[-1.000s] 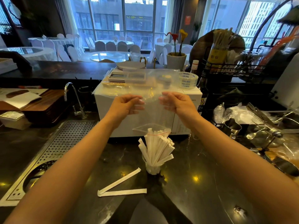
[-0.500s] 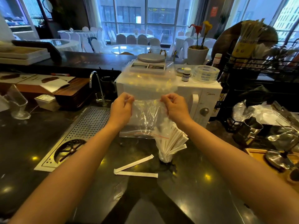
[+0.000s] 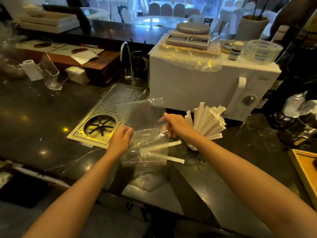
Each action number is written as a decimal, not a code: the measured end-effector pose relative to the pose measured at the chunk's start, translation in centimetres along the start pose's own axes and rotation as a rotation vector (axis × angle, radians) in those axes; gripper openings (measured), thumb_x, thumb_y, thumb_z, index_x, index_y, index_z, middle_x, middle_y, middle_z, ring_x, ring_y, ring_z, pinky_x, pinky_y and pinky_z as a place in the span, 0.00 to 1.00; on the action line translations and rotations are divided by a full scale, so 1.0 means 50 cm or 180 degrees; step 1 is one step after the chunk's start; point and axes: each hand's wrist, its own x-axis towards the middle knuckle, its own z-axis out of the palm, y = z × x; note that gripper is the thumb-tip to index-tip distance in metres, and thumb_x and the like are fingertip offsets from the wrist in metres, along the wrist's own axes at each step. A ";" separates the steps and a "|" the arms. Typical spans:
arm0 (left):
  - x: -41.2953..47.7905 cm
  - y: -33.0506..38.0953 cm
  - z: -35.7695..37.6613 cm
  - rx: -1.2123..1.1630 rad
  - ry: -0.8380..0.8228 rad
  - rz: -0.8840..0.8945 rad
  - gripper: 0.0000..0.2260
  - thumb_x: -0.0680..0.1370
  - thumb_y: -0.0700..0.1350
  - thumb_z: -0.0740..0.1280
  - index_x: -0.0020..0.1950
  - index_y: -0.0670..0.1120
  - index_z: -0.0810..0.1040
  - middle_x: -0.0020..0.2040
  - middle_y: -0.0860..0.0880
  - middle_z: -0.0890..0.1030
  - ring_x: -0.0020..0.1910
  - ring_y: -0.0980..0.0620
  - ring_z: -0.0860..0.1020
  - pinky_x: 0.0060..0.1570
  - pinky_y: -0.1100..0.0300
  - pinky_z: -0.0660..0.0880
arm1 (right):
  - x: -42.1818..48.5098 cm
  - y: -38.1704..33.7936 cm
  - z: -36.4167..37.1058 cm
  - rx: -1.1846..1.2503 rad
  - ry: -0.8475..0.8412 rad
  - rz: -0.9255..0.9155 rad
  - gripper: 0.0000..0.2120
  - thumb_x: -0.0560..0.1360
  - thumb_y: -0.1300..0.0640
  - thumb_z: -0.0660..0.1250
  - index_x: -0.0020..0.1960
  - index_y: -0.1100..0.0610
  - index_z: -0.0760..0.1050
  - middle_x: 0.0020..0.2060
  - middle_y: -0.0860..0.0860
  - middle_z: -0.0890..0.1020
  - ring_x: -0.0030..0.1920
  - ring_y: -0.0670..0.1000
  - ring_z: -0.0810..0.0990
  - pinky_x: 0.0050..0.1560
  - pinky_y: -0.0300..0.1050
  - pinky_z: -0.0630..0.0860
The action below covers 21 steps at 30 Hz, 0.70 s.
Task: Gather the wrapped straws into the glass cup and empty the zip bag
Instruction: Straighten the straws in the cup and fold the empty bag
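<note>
A clear zip bag (image 3: 145,131) hangs crumpled just above the dark counter, with nothing visible inside it. My left hand (image 3: 121,140) pinches its left edge and my right hand (image 3: 176,125) grips its right side. Just right of my right hand, several white wrapped straws (image 3: 208,121) fan out of a glass cup (image 3: 193,146), whose base shows below my wrist. Two more wrapped straws (image 3: 175,160) lie flat on the counter under and beside the bag, partly seen through the plastic.
A white microwave (image 3: 197,83) with a scale (image 3: 188,36) on top stands behind the cup. A perforated metal rinser tray (image 3: 109,115) and a tap (image 3: 127,60) lie left of the bag. A tilted glass (image 3: 51,74) stands far left; a wooden tray edge (image 3: 303,170) is at right.
Both hands have lowered the bag from in front of the microwave down toward the counter, left of the cup. The camera has tilted down and moved closer.
</note>
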 end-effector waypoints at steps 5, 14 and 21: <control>-0.047 -0.085 -0.016 -0.0008 -0.0060 -0.0471 0.09 0.79 0.40 0.57 0.40 0.42 0.72 0.28 0.47 0.69 0.27 0.52 0.66 0.28 0.63 0.65 | 0.015 0.069 0.030 -0.1799 -0.0696 0.0161 0.20 0.76 0.60 0.62 0.67 0.62 0.68 0.60 0.59 0.77 0.53 0.54 0.79 0.50 0.40 0.76; -0.056 -0.130 -0.032 -0.0023 0.0108 -0.0712 0.13 0.79 0.39 0.57 0.34 0.46 0.71 0.25 0.47 0.67 0.17 0.61 0.68 0.20 0.72 0.63 | 0.019 0.093 0.087 -0.3379 -0.1355 -0.0109 0.26 0.69 0.50 0.70 0.62 0.60 0.68 0.61 0.56 0.70 0.57 0.58 0.75 0.50 0.52 0.74; -0.046 -0.113 -0.015 0.0058 0.0046 -0.0674 0.13 0.79 0.40 0.57 0.35 0.47 0.72 0.26 0.48 0.68 0.21 0.59 0.69 0.27 0.65 0.66 | 0.011 0.080 0.101 -0.3789 -0.1390 -0.0207 0.14 0.74 0.62 0.62 0.59 0.64 0.72 0.57 0.61 0.78 0.55 0.61 0.78 0.49 0.51 0.75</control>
